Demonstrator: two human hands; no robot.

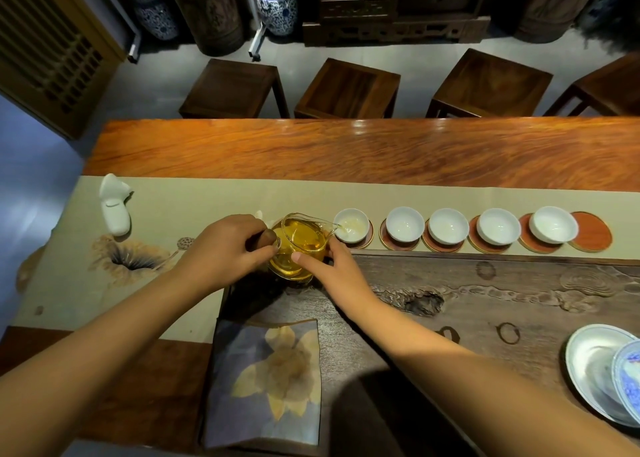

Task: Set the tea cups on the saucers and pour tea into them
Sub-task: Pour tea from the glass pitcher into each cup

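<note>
A glass pitcher [300, 245] of amber tea is tilted to the right, its spout over the leftmost white cup [351, 225], and a thin stream runs into that cup. My left hand [225, 248] grips the pitcher's handle. My right hand [334, 266] steadies the pitcher's body from the near side. Several white cups stand in a row on round reddish saucers, among them a second cup [404, 223] and the rightmost cup [553, 224]. One saucer [593, 232] at the far right bears no cup.
A beige runner [194, 200] lies along the wooden table, with a white ceramic piece [114, 210] at its left. A dark carved tea tray [485, 293] is near me, a folded floral cloth [266, 380] on it, and a blue-white dish [602, 370] at right. Stools stand beyond the table.
</note>
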